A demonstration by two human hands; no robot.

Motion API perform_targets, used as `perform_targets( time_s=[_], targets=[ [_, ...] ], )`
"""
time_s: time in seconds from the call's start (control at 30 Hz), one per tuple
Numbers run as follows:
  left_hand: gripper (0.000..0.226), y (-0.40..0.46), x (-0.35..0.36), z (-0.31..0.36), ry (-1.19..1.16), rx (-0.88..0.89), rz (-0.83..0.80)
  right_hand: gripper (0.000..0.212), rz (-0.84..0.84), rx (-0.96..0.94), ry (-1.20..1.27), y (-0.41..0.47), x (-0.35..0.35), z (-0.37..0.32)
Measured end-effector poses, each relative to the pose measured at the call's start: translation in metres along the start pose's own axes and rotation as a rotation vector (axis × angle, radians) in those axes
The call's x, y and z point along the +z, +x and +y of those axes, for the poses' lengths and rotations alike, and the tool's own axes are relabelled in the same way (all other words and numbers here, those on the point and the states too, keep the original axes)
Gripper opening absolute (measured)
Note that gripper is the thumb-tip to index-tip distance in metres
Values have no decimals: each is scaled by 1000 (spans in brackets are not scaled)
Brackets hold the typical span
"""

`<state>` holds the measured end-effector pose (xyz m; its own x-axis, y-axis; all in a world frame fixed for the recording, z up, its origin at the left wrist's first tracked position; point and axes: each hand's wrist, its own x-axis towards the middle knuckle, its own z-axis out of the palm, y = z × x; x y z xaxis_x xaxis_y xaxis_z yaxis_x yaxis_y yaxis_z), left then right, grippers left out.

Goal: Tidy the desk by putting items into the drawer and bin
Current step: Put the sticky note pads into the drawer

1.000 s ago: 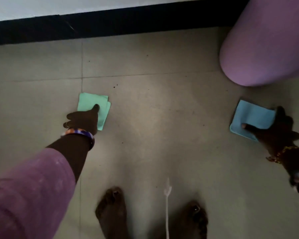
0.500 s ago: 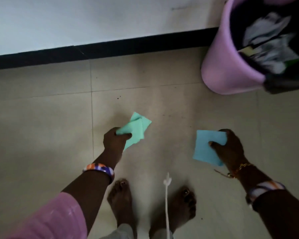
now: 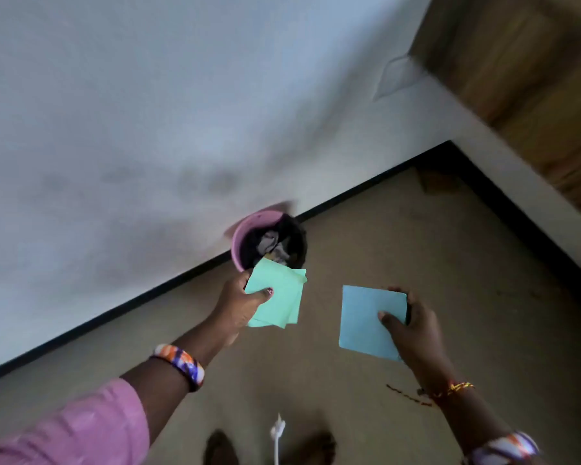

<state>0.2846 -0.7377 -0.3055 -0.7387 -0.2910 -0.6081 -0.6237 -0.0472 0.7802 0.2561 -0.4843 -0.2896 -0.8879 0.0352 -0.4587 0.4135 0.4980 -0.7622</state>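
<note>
My left hand [image 3: 240, 303] grips a small stack of green paper squares [image 3: 280, 297], thumb on top, held in the air just in front of the pink bin [image 3: 245, 229]. The bin stands against the wall, lined with a black bag and holding crumpled paper. My right hand [image 3: 413, 330] pinches a blue paper square [image 3: 366, 317] at its right edge, lower and to the right of the bin, above the floor.
A white wall with a black skirting [image 3: 148, 290] runs diagonally behind the bin. A wooden surface [image 3: 534, 78] sits at the upper right above a white edge. My bare feet [image 3: 222, 448] and a white cord [image 3: 277, 434] are on the tiled floor below.
Both hands have lifted the papers off the floor and raised them. The view has risen and tilted, so the bin now lies farther off, ahead of the green papers.
</note>
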Motion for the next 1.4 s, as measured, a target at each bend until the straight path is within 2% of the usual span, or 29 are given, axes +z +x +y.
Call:
perform_targets(
  time_s=[0.1, 0.27, 0.43, 0.63, 0.8, 0.87, 0.93, 1.0, 1.1, 1.17, 1.27, 1.4],
  targets=[
    [23, -30, 57, 85, 19, 141, -133, 37, 143, -24, 121, -27, -81, -35],
    [34, -71, 140, 183, 9, 307, -304, 45, 295, -74, 283, -65, -188, -65],
    [45, -92, 212, 250, -11, 395, -506, 47, 480, -126, 388, -81, -265, -79],
    [56, -89, 294, 308, 44, 511, -566, 55, 675, -115, 550, -71, -327, -80],
    [57, -60, 372, 358, 177, 723, -469, 58, 885, -84, 487, -22, -386, -80],
    [65, -46, 402, 380, 240, 781, -429, 62, 929, -72, 520, 10, -409, -88],
    [78, -30, 424, 394, 340, 831, -302, 68, 965, -21, 468, 40, -420, -92],
    [77, -8, 431, 398, 403, 823, -89, 72, 1028, 90, 208, 69, -417, -83],
    [66, 41, 417, 374, 322, 857, 150, 63, 1105, 233, -243, 90, -390, -63],
    [71, 69, 404, 349, 259, 887, 226, 57, 1147, 208, -409, 100, -381, -54],
    [75, 85, 400, 327, 67, 687, 312, 60, 1165, 211, -495, 105, -381, -52],
    [63, 85, 422, 330, -10, 703, 349, 63, 1203, 170, -492, 103, -378, -53]
  ],
)
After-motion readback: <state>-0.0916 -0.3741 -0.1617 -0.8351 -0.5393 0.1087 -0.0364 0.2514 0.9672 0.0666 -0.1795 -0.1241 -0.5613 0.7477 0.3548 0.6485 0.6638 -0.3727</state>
